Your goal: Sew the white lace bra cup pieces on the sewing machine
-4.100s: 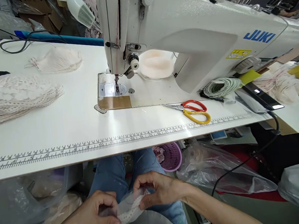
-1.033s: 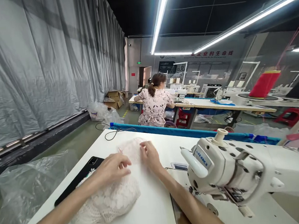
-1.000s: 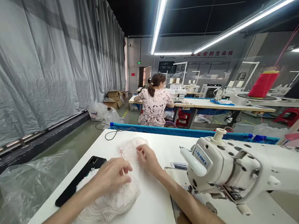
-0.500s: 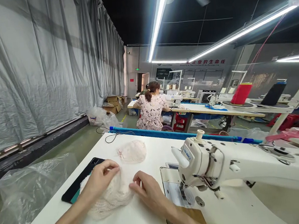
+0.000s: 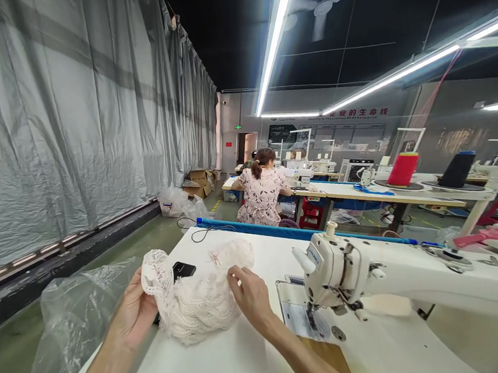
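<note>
A cream lace piece [image 5: 198, 305] hangs bunched between my two hands above the white table. My left hand [image 5: 135, 307] grips its raised left edge, the palm turned up and part of the fingers hidden behind the lace. At the right edge of the lace, my right hand [image 5: 251, 295] pinches the fabric between thumb and fingertips. Behind it, another pale lace piece [image 5: 237, 252] lies on the table. A black phone [image 5: 184, 270] shows partly behind the lace in my left hand. To the right of my right hand stands a white sewing machine [image 5: 328, 266].
Clear plastic sheeting [image 5: 78, 320] hangs by the table's left side. A blue roll [image 5: 278, 233] runs along the far table edge. Red [image 5: 403, 168] and black thread cones [image 5: 458, 169] stand at right. A co-worker [image 5: 263, 191] sits ahead at another table.
My left hand has moved left and turned palm up, lifting the lace edge upright and spreading the piece. My right hand has shifted slightly up and right with its edge. The view has tilted upward.
</note>
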`<state>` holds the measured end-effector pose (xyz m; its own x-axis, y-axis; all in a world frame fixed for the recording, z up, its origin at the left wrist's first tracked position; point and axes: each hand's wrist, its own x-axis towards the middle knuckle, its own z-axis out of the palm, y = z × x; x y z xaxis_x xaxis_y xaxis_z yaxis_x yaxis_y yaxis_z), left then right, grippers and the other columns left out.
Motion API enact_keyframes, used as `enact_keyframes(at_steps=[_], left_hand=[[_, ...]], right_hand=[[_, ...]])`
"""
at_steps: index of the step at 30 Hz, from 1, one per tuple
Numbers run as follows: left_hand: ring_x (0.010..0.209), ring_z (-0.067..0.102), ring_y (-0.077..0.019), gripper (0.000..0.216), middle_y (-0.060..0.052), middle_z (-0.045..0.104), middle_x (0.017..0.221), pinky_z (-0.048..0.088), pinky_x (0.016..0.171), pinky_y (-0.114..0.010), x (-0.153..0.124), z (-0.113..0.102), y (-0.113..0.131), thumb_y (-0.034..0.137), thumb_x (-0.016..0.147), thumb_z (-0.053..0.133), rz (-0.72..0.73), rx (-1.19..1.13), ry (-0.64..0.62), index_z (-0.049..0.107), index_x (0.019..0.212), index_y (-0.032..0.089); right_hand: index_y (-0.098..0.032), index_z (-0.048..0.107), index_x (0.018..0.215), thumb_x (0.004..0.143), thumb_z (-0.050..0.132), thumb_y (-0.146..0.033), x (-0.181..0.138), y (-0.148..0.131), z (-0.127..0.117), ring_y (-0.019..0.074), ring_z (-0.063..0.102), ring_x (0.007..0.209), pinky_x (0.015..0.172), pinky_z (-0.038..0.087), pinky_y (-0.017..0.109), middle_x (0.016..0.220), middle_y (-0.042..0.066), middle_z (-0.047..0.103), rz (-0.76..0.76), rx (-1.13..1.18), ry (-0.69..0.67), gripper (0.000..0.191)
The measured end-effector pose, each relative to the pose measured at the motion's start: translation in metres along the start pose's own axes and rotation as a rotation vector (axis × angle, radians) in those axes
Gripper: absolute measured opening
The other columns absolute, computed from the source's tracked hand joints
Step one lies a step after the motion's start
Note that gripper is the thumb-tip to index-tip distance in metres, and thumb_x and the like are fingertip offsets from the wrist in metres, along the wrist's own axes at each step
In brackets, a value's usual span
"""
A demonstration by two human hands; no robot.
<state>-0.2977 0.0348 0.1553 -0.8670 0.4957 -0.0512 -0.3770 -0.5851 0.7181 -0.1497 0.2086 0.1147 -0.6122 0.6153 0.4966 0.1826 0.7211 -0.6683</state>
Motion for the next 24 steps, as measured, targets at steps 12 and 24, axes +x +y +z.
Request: enact_keyframes(at_steps=[12,24], left_hand=[[0.064,0.069,-0.0229,0.038,0.003,0.071,0.067,0.058,0.055,-0.027,-0.056,0.003,0.029,0.002,0.049,0.074,-0.025,-0.073,-0.055,0.067,0.081,0.020],[0.089,0.065,-0.0237,0.032,-0.006,0.070,0.090,0.053,0.075,-0.028,-0.099,0.033,-0.053,0.037,0.067,0.080,-0.216,0.078,-0.448,0.068,0.089,0.017]], right_hand=[[-0.018,0.054,0.083,0.081,0.051,-0.038,-0.006,-0.042,-0.033,0.0111,0.044,0.051,0.047,0.038,0.023,0.061,-0.003,0.046,-0.015,0.505,0.018,0.021],[-0.017,0.052,0.094,0.088,0.045,-0.049,-0.032,-0.063,-0.045,0.0086,0.043,0.046,0.046,0.036,0.022,0.062,-0.003,0.054,-0.107,0.606,-0.318,0.032]])
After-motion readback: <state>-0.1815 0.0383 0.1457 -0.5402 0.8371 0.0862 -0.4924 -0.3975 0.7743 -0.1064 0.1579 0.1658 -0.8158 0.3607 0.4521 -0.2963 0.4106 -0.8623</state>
